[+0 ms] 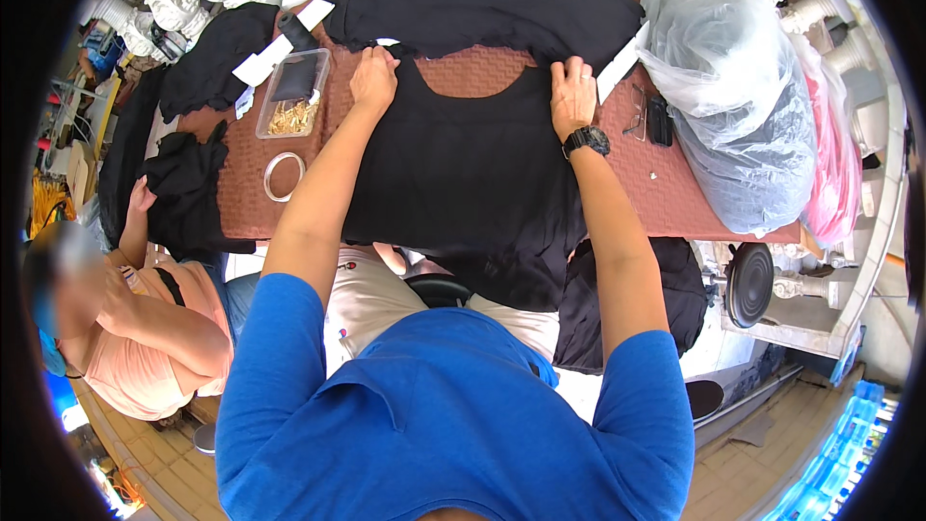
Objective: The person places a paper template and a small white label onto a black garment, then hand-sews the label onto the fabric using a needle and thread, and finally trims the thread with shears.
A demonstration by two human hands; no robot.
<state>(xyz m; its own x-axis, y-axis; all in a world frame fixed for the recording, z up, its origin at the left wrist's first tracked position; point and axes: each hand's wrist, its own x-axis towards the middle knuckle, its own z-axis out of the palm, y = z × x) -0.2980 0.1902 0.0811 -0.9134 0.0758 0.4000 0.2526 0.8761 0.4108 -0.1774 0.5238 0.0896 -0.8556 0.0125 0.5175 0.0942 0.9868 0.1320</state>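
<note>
A black sleeveless top (pixel 463 164) lies spread over the brown-covered table, its scooped neckline toward the far side and its lower part hanging over the near edge toward my lap. My left hand (pixel 374 80) is closed on its left shoulder strap, fingers bent at the cloth's far end. At the right shoulder strap, my right hand (pixel 573 95) is closed too, its fingertips partly hidden behind the knuckles. A black watch (pixel 586 141) is on my right wrist. Between both hands the neckline edge is stretched out in a curve.
A clear box of gold-coloured pieces (pixel 294 116) and a white ring (pixel 284 177) lie left. Black cloth (pixel 482 0) covers the table's far side. Right are glasses (pixel 635 114) and a big plastic-wrapped bundle (pixel 738 106). A person (pixel 159 338) sits at left, one hand by black cloth.
</note>
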